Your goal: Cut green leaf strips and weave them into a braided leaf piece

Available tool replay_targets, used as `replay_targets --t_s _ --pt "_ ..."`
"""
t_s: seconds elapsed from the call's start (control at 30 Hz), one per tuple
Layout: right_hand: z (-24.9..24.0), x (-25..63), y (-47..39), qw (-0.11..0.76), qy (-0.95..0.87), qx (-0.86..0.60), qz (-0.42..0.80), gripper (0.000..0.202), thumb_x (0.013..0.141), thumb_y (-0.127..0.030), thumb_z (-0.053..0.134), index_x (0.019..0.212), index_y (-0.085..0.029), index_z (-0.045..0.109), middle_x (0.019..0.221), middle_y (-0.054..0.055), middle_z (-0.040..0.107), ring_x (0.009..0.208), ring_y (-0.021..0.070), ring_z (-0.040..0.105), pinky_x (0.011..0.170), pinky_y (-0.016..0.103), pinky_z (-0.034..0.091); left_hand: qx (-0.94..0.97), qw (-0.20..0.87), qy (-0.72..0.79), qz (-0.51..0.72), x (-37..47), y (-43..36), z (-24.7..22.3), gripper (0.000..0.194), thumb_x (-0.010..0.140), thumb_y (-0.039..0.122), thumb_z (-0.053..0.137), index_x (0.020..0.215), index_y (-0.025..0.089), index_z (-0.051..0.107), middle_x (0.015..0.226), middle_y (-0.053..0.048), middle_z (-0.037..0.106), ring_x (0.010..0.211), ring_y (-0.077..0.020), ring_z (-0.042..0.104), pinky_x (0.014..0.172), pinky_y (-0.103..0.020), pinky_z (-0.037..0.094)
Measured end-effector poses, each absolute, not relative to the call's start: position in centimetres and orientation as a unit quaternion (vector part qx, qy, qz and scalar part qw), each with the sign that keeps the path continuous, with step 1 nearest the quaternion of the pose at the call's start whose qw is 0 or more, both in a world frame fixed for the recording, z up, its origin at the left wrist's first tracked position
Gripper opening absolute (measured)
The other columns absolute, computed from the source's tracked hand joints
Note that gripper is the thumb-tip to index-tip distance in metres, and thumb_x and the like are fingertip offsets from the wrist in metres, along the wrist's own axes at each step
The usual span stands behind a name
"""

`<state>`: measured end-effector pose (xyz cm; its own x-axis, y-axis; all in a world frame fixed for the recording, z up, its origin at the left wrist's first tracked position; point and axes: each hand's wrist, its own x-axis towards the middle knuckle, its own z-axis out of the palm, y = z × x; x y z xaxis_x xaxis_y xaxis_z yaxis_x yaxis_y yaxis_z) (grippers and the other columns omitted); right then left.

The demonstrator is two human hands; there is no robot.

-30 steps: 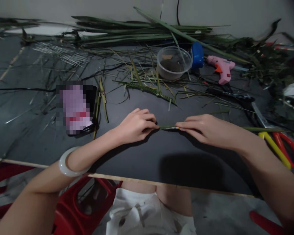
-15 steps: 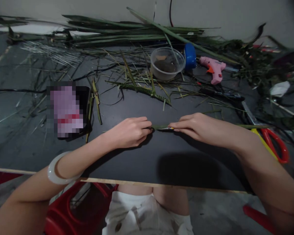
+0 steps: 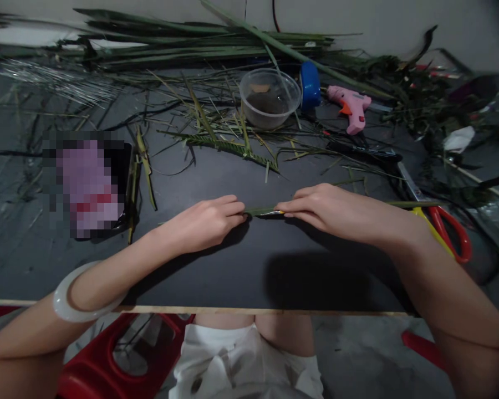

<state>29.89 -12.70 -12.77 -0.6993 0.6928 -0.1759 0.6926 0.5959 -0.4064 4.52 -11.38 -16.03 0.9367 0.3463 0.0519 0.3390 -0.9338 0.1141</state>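
A long narrow green leaf strip [image 3: 403,204] lies across the dark table, passing behind my right wrist and running between my two hands. My left hand [image 3: 214,221] is closed on its left end, fingertips pinched near the table. In my right hand [image 3: 316,206] is a small thin blade [image 3: 269,213] with a bit of yellow at its handle, held between thumb and fingers. The blade's tip points left along the strip's lower edge, a short way from my left fingertips. Most of the handle is hidden in my fingers.
Behind my hands are a braided leaf piece [image 3: 233,148], a clear plastic bowl [image 3: 270,113], a blue tape roll [image 3: 310,86] and a pink glue gun [image 3: 350,105]. Red-and-yellow scissors [image 3: 461,241] lie by my right forearm. A blurred pink phone [image 3: 89,188] sits left.
The view has shifted, so most things appear further left. The blade now shows more clearly and sits slightly apart from the strip's lower edge. Both hands keep their grips.
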Motion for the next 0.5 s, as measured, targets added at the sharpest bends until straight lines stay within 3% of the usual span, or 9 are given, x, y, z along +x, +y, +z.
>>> replay_targets --t_s 0.5 --pt "-12.4 31.3 -12.6 0.013 -0.89 -0.382 0.248 0.027 0.09 -0.025 0.044 0.104 -0.027 0.067 0.081 0.001 0.071 0.072 0.0148 0.063 0.065 0.023 0.039 0.982 0.055 0.178 0.038 4.5 -11.3 -16.1 0.03 0.092 0.013 0.035 0.101 0.009 0.064 0.086 -0.008 0.063 0.081 -0.0165 0.053 0.071 -0.026 0.047"
